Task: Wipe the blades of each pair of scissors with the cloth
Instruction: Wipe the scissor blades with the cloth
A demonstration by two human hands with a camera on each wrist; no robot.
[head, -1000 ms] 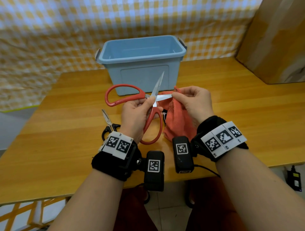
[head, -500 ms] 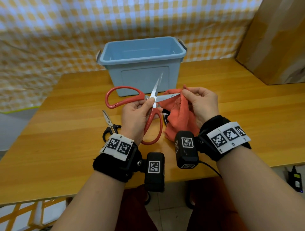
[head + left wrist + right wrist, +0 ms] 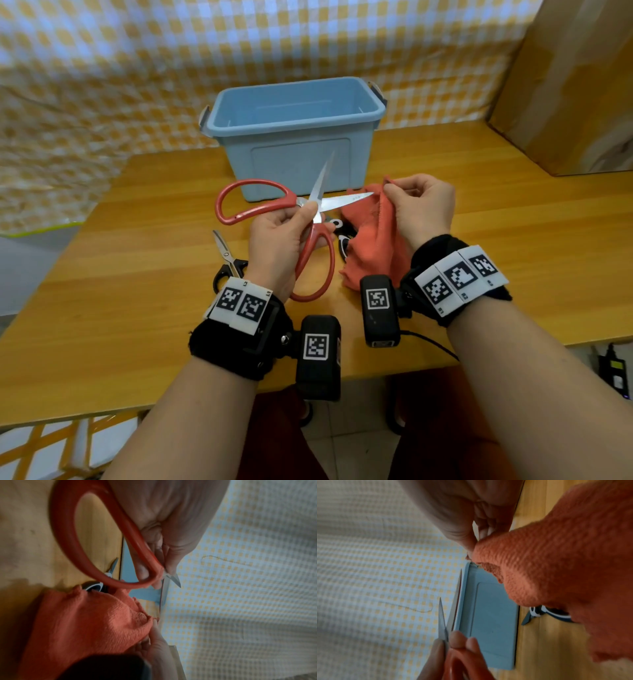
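My left hand (image 3: 291, 226) grips the red-handled scissors (image 3: 253, 202) at the pivot, above the table. Their blades are spread wide: one points up and away, the other (image 3: 346, 200) points right, its tip bare and just touching the orange cloth (image 3: 373, 240). My right hand (image 3: 418, 205) pinches the cloth's top edge just past that tip, and the rest hangs to the table. In the right wrist view the cloth (image 3: 565, 574) fills the right side and the blades (image 3: 452, 608) show edge-on. The left wrist view shows the red handle loop (image 3: 68, 534) and the cloth (image 3: 89, 622) below it.
Small black-handled scissors (image 3: 227, 263) lie on the wooden table (image 3: 120, 274) left of my left wrist. Another black-and-white-handled pair (image 3: 340, 236) lies partly under the cloth. A blue plastic bin (image 3: 294, 137) stands behind the hands. A cardboard box (image 3: 565, 85) is at the right.
My right hand has drawn the cloth rightward along the lower blade, from near the pivot out past the tip, leaving the blade bare. The left hand and scissors stayed nearly still.
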